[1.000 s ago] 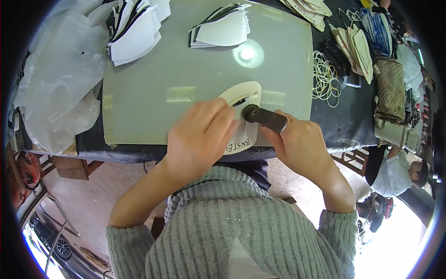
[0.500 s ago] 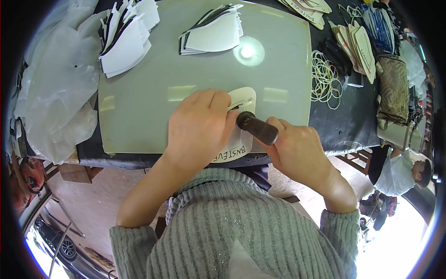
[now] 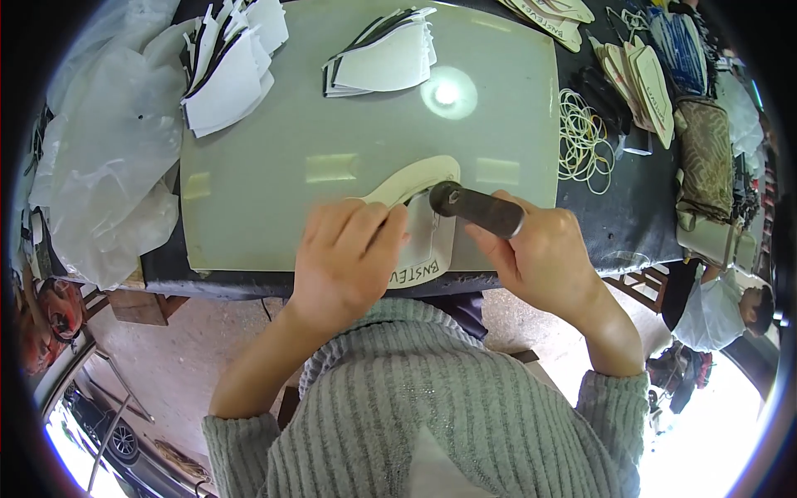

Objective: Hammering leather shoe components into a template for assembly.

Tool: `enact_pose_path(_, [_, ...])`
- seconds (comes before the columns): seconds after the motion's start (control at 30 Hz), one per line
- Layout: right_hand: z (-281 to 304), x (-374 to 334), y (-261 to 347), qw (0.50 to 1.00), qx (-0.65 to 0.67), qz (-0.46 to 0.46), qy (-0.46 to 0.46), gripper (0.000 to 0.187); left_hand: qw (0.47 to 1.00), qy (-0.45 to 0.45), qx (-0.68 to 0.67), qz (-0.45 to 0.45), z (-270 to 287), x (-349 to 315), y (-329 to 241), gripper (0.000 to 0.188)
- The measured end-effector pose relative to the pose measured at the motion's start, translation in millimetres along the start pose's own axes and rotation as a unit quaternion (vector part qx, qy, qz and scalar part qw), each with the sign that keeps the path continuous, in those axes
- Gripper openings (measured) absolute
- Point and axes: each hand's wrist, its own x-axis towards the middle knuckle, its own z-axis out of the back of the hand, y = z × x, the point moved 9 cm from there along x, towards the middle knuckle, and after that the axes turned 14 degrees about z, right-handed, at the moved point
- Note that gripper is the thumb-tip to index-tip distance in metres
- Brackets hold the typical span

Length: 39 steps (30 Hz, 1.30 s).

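Observation:
A cream card template with a curved cut-out and handwriting along its near edge lies on the translucent board, close to the front edge. Inside the cut-out a pale grey-white piece shows, with a dark line along its curve. My right hand is closed round a dark cylindrical tool, its blunt end over the template's right part. What the tool's working tip does is hidden. My left hand lies over the template's left side, fingers bent and smeared by motion; their tips are hidden.
Stacks of white cut pieces with black edges stand toward the back of the board. A heap of clear plastic lies left. To the right are a tangle of pale cord, more card templates and a patterned pouch.
My left hand has drawn back toward me and a little left, uncovering the template's far curve. The dark tool and my right hand have shifted slightly right.

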Motion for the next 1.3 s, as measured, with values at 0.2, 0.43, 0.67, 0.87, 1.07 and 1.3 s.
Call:
enact_pose_path(0.2, [-8,7,-8,0.997,-0.046,-0.024,0.057,0.021,0.996,0.03,0.066,-0.053,-3,2,-5,0.037])
enact_pose_path(0.43, [-4,0,-14,0.999,-0.006,-0.04,0.027,0.018,0.994,0.055,0.042,-0.086,-14,3,-2,0.04])
enact_pose_path(0.67, [1,-1,-14,0.998,-0.001,-0.05,0.033,0.017,0.992,0.07,0.051,-0.087,-18,5,-5,0.04])
enact_pose_path(0.87, [8,4,1,1.0,-0.007,-0.006,-0.019,0.016,0.991,0.08,0.067,-0.088,-19,6,-8,0.04])
enact_pose_path(1.07, [15,6,0,0.998,-0.054,-0.033,-0.005,0.022,0.991,0.07,0.065,-0.091,-18,5,-8,0.039])
enact_pose_path(1.3, [0,5,-2,0.997,-0.058,-0.038,0.035,0.023,0.993,0.062,0.055,-0.088,-17,4,-5,0.037])
